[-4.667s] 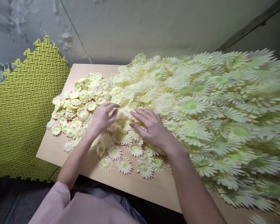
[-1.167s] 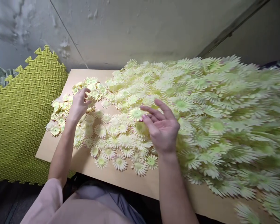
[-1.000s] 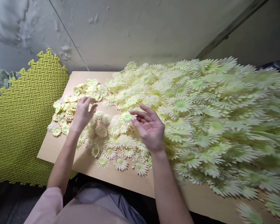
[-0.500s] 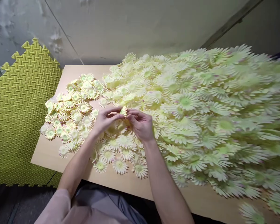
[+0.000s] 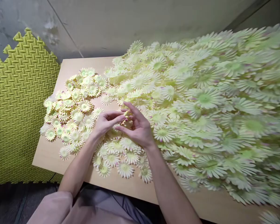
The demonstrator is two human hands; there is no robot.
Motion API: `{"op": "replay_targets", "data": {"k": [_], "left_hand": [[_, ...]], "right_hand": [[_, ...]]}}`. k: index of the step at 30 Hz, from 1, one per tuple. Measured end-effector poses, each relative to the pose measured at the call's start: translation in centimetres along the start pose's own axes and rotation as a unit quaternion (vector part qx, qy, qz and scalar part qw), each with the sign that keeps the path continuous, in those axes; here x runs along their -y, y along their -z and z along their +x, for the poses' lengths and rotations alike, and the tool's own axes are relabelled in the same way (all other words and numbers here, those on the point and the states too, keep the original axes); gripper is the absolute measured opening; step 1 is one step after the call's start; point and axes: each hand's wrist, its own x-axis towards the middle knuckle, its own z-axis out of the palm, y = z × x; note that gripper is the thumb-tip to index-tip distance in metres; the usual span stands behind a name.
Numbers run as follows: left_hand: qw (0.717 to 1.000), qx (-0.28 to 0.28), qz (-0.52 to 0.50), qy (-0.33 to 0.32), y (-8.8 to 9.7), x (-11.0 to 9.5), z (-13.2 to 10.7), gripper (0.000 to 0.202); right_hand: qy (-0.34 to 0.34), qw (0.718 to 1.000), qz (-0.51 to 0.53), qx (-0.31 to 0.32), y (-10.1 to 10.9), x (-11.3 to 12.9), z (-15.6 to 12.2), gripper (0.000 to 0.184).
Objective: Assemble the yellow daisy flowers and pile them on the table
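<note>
Flower (image 5: pixel 126 114), edge-on, pinched by the left hand (image 5: pixel 104 123) above the tabletop (image 5: pixel 48 157), between far and near edges. Right hand (image 5: pixel 140 130) just loosened, thumb and fingers apart — holding apparently falls to the left alone.

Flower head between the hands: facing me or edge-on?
Edge-on: only a narrow strip of the flower head shows by the left hand.

One flower (image 5: pixel 126 114), edge-on

The left hand (image 5: pixel 107 122) pinches it; the right hand (image 5: pixel 140 129) curls close by. A low pile (image 5: pixel 78 117) lies left on the table (image 5: pixel 45 155), a bigger heap (image 5: pixel 205 99) right. A yellow mat (image 5: pixel 18 109) stands beside, the wall (image 5: pixel 154 21) behind.
</note>
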Motion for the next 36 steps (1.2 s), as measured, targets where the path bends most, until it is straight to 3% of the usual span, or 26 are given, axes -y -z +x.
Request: {"op": "replay_targets", "data": {"k": [4, 9, 14, 17, 20, 23, 29, 36], "left_hand": [[1.0, 0.002, -0.004, -0.012, 0.1, 0.0, 0.2, 0.031], [0.998, -0.005, -0.055, 0.006, 0.2, 0.4, 0.4, 0.034], [1.0, 0.006, -0.004, -0.017, 0.1, 0.6, 0.4, 0.031], [0.999, -0.001, 0.022, -0.048, 0.0, 0.7, 0.3, 0.034], [0.995, -0.008, 0.05, -0.088, 0.2, 0.8, 0.4, 0.041], [0.991, 0.02, 0.062, -0.118, 0.4, 0.8, 0.6, 0.039], [0.995, 0.036, -0.001, -0.09, 0.2, 0.8, 0.5, 0.032], [0.995, -0.065, -0.039, -0.066, -0.2, 1.2, 0.6, 0.031]], "right_hand": [[0.006, 1.0, 0.02, -0.022, -0.4, -0.5, -0.4, 0.061], [-0.015, 0.991, 0.072, -0.11, -0.5, -1.5, -0.5, 0.04], [-0.05, 0.98, 0.079, -0.175, -0.8, -1.7, -0.4, 0.027], [-0.051, 0.982, 0.081, -0.165, -0.8, -1.8, -0.3, 0.028], [-0.022, 0.992, 0.067, -0.11, -0.6, -1.5, -0.1, 0.034], [-0.003, 0.998, 0.023, -0.063, -0.4, -0.9, 0.2, 0.043], [-0.058, 0.993, 0.076, -0.072, -0.4, -0.9, 0.4, 0.071], [-0.021, 0.988, 0.098, -0.115, -0.6, -1.4, 0.6, 0.046]]}}
